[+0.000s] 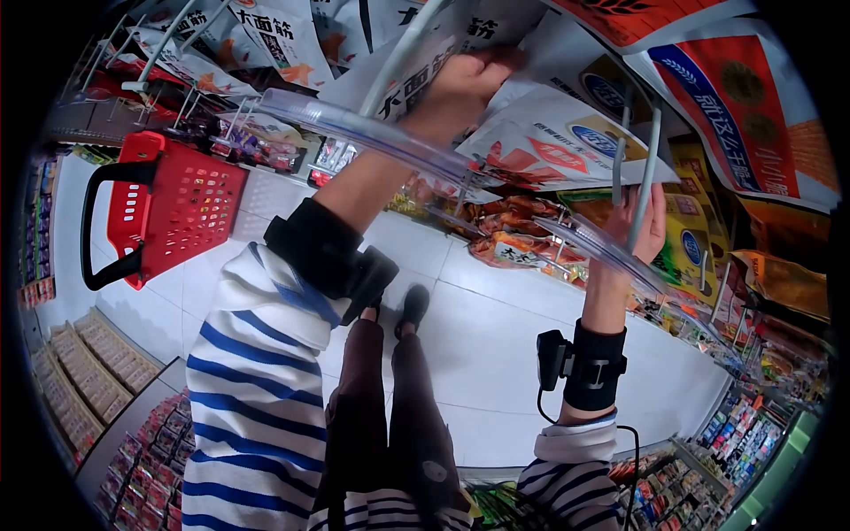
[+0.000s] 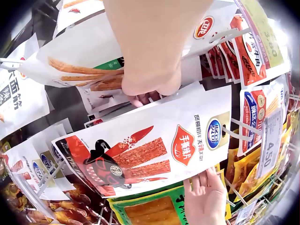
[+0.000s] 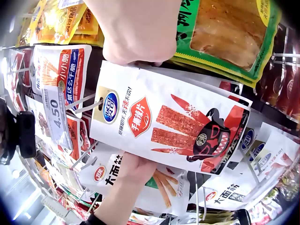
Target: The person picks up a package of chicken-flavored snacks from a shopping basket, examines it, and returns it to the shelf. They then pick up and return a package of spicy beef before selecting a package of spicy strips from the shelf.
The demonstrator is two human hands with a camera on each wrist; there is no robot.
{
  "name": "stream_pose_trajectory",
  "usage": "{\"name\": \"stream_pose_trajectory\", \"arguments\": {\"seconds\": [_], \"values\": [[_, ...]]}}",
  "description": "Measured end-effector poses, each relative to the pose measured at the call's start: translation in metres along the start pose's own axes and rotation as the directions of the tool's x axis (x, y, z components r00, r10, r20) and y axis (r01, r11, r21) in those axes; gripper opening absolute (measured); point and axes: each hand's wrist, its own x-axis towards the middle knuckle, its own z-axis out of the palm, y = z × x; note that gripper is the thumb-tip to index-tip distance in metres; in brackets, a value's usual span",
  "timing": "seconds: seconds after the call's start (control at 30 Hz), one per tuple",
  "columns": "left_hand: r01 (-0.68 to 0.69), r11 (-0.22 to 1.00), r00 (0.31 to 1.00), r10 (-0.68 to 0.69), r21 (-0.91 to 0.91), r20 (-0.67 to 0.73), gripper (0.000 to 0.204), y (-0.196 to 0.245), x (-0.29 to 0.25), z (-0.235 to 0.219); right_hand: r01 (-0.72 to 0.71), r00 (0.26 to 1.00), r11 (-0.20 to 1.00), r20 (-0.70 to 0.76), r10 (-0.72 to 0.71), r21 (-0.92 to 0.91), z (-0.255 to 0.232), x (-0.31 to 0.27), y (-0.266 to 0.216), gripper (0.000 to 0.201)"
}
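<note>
A white snack packet with a red lips logo (image 1: 558, 155) (image 2: 140, 140) (image 3: 171, 119) hangs on a metal hook, its front tilted upward. My left hand (image 1: 469, 88) (image 2: 147, 51) (image 3: 136, 166) reaches over the clear shelf strip, fingers curled at one long edge of the packet; their tips are partly hidden. At the opposite edge, my right hand (image 1: 646, 226) (image 2: 206, 194) (image 3: 140, 33) touches the packet with fairly straight fingers, the tips tucked behind it in the left wrist view.
More white packets (image 1: 274, 40) hang on hooks at the left, with green-edged packets (image 2: 150, 206) below. Price tags (image 2: 271, 145) (image 3: 56, 117) stick out from the hooks. A red shopping basket (image 1: 177, 208) stands on the pale floor (image 1: 478, 354). Other stocked shelves line the aisle.
</note>
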Motion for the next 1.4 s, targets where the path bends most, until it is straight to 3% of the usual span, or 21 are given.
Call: {"name": "stream_pose_trajectory", "arguments": {"seconds": [0.07,0.17,0.2,0.27,0.37,0.43,0.5,0.53,0.63,0.77,0.8,0.9,1.0,1.1,1.2,1.3,1.4], "values": [[0.008,1.0,1.0,-0.007,-0.025,0.009,0.029,-0.002,0.003,-0.002,0.018,0.998,0.996,-0.066,-0.024,-0.084,0.001,-0.002,0.0,0.024],[-0.166,0.971,0.986,0.164,0.171,0.028,0.031,-0.016,0.011,-0.009,0.057,0.997,0.998,-0.046,-0.058,-0.04,-0.004,-0.001,0.002,0.024],[-0.141,0.974,0.99,0.138,0.179,0.033,0.031,-0.013,0.01,-0.009,0.074,0.997,0.99,0.022,-0.077,0.121,0.002,-0.002,-0.003,0.023],[-0.092,0.976,0.996,0.086,0.196,0.038,0.033,-0.006,0.009,-0.009,0.037,0.995,0.998,0.091,-0.042,0.053,0.005,0.001,-0.006,0.022],[-0.212,0.949,0.977,0.214,0.233,0.017,0.033,-0.012,0.01,-0.007,-0.047,0.989,0.996,0.137,0.058,-0.081,0.007,0.01,0.004,0.019],[-0.128,0.882,0.992,0.124,0.454,0.039,0.033,-0.007,0.011,-0.014,-0.066,0.964,0.98,0.241,0.111,-0.185,0.012,0.012,0.005,0.02],[-0.066,0.745,0.998,0.047,0.663,0.046,0.033,0.0,0.01,-0.019,-0.135,0.954,0.965,0.232,0.188,-0.225,0.009,0.016,0.006,0.018],[-0.022,0.942,1.0,0.025,0.335,-0.004,0.036,0.005,0.004,-0.013,-0.174,0.95,0.959,0.22,0.224,-0.225,0.009,0.016,0.006,0.018],[-0.072,0.963,0.993,0.044,0.261,0.11,0.036,0.002,0.004,-0.014,-0.208,0.948,0.971,0.222,0.23,-0.118,0.015,0.009,0.003,0.011],[-0.045,0.943,0.993,0.005,0.331,0.12,0.044,-0.012,0.017,-0.021,-0.191,0.954,0.981,0.233,0.189,-0.017,0.012,0.008,0.008,0.009],[-0.153,0.919,0.978,0.087,0.363,0.19,0.046,-0.005,0.017,-0.021,-0.201,0.95,0.98,0.241,0.198,-0.013,0.009,0.008,0.008,0.009],[-0.161,0.967,0.96,0.107,0.199,0.257,0.045,0.009,0.002,-0.012,-0.217,0.947,0.976,0.24,0.214,-0.012,0.007,0.009,0.006,0.011],[-0.077,0.918,0.978,-0.007,0.39,0.208,0.04,0.007,0.003,-0.011,-0.21,0.94,0.977,0.268,0.212,-0.037,0.005,0.008,0.003,0.012],[-0.053,0.92,0.982,-0.023,0.389,0.188,0.034,0.015,0.0,-0.007,-0.22,0.936,0.975,0.273,0.223,-0.04,0.006,0.008,0.001,0.011],[-0.189,0.955,0.974,0.152,0.231,0.166,0.031,0.006,0.004,-0.002,-0.229,0.933,0.972,0.277,0.232,-0.043,0.007,0.006,-0.001,0.01],[-0.227,0.949,0.962,0.183,0.22,0.204,0.052,-0.016,0.022,-0.005,-0.222,0.933,0.973,0.275,0.231,-0.063,0.005,0.006,-0.002,0.01],[-0.066,0.859,0.989,-0.012,0.508,0.148,0.052,-0.011,0.027,-0.002,-0.229,0.94,0.972,0.249,0.233,-0.044,0.007,0.004,-0.001,0.01]]}}
